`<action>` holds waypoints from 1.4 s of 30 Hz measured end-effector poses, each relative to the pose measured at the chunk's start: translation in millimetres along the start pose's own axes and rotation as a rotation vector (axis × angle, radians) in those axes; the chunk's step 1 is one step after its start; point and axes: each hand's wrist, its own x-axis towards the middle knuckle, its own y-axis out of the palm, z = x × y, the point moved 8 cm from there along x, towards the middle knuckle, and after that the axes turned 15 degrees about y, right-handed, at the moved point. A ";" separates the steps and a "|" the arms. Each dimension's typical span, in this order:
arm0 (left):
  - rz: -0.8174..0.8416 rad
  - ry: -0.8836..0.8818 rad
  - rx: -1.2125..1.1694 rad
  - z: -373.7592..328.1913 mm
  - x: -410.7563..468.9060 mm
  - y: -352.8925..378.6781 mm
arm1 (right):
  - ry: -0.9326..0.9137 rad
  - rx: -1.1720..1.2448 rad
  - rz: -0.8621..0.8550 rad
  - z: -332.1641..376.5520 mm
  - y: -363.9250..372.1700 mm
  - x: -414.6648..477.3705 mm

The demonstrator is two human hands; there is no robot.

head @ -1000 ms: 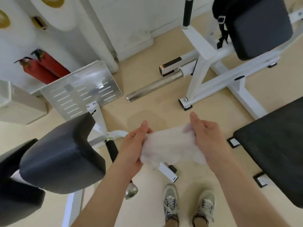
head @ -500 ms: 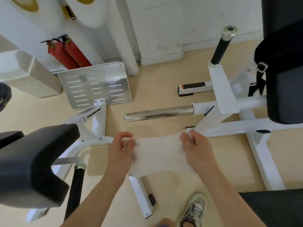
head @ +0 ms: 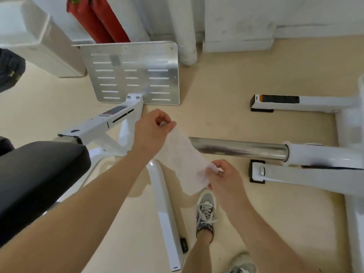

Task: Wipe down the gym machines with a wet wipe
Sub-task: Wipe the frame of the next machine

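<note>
head view looks down at your two hands, held apart above the floor with the wet wipe (head: 183, 160) stretched on a slant between them. your left hand (head: 151, 133) pinches its upper end between thumb and curled fingers. your right hand (head: 222, 180) pinches the lower corner, nearer your body. the wipe covers the near end of a steel bar (head: 236, 148) on the white machine frame (head: 315, 156). a black pad (head: 37, 174) sits at your left, a slotted metal plate (head: 134, 73) beyond it, and your shoe (head: 205, 211) just below the wipe.

white wet wipe (head: 183, 164), unfolded, stretched diagonally
</note>
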 end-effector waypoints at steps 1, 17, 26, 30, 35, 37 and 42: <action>0.018 0.025 0.051 7.8 13.9 8.6 | 0.046 0.015 0.008 -2.8 11.1 18.0; 0.735 0.603 0.778 79.7 13.0 112.1 | 0.288 -0.069 -0.084 -37.5 23.7 89.1; 0.889 0.617 0.887 6.1 0.4 189.6 | 0.056 -0.253 -0.390 -10.4 -66.6 62.4; 0.906 0.658 0.696 -61.7 -25.2 267.3 | -0.079 -0.282 -0.569 7.5 -89.0 54.9; 0.870 0.644 0.630 -72.2 -20.6 283.8 | -0.147 -0.368 -0.715 13.2 -113.7 64.1; 0.854 0.605 0.668 -47.3 -11.5 258.3 | -0.156 -0.433 -0.732 11.7 -112.3 67.5; 0.787 0.592 0.881 33.6 8.7 159.6 | -0.192 -0.625 -0.702 -1.5 -87.2 67.6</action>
